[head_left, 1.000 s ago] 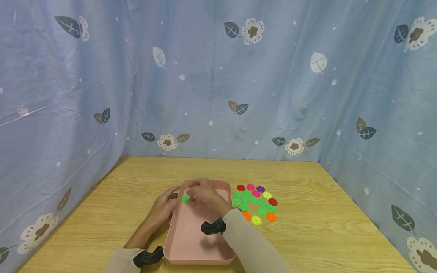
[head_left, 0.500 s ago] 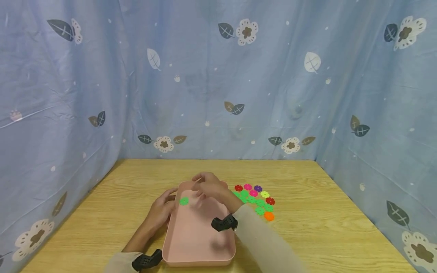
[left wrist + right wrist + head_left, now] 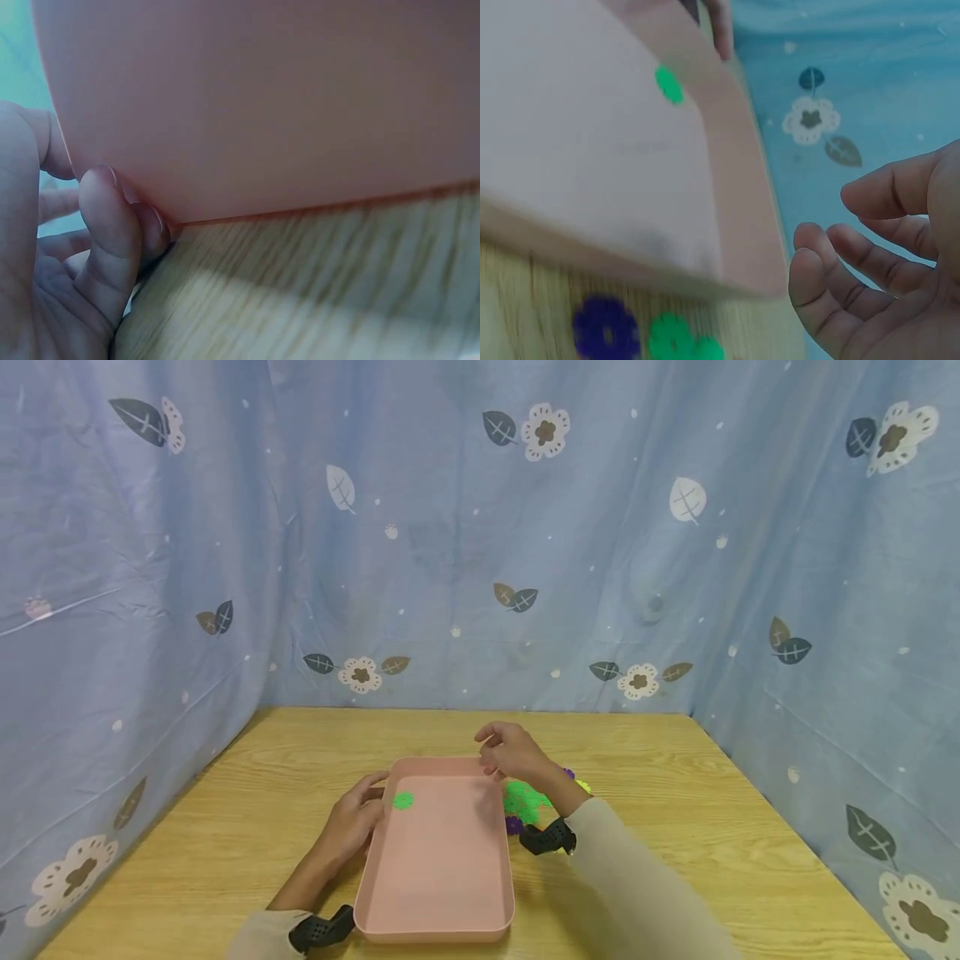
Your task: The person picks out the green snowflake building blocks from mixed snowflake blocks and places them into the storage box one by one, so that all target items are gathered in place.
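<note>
A pink rectangular tray point(image 3: 435, 860) lies on the wooden table, with one green flower-shaped plastic disc point(image 3: 403, 801) inside near its far left corner. My left hand point(image 3: 352, 823) holds the tray at its left wall; in the left wrist view, thumb and fingers point(image 3: 112, 232) bend against the wall and its lower edge. Over the tray's far right corner is my right hand point(image 3: 517, 754), its fingers loosely curved and nothing between them. Just right of the tray lie several green flower discs point(image 3: 525, 802) and a purple one point(image 3: 513, 825), partly covered by my right forearm.
A yellow disc point(image 3: 583, 787) shows past my right wrist. Both wrists wear black devices, the right one point(image 3: 549, 837) hanging over the discs. A blue patterned curtain point(image 3: 450, 543) encloses the table point(image 3: 315, 735) at the back and sides.
My right hand has moved right and up, from inside the tray to above its far right corner. The green disc now lies fully visible in the tray. My left hand stays put.
</note>
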Tool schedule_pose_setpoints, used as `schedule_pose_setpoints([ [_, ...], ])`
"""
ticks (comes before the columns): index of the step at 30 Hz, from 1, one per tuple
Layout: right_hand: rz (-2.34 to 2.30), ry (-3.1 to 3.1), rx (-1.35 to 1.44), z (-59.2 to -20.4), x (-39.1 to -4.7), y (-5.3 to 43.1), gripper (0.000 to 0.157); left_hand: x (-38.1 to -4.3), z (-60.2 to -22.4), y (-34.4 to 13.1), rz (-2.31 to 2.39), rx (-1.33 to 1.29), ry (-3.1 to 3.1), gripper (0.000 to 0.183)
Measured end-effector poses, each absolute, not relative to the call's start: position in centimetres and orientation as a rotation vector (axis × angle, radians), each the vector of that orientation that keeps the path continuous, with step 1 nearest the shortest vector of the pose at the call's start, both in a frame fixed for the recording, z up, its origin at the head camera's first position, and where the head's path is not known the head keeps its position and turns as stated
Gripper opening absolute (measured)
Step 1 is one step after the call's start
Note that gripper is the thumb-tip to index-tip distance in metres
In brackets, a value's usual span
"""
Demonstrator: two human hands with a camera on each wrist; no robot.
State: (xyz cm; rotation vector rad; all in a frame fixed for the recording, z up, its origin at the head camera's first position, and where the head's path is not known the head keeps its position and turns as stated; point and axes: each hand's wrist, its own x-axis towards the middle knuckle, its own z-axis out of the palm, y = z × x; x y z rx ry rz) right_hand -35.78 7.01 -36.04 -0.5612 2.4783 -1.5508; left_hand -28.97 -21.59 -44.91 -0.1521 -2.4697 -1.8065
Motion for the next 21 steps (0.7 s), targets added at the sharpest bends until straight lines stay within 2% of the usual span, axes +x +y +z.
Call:
schedule_pose_setpoints([
  [14,-1.158,2.667,-0.570,-37.5,-36.2,11.3,0.017,-29.1,-45.1,-21.5,-1.809,-0.166,-2.470,0.061],
  [21,-0.986,2.712,-0.629,-39.1,-36.4,12.3,0.017,-29.0,-45.1,-21.5,-1.812,-0.154,-2.476,0.060],
])
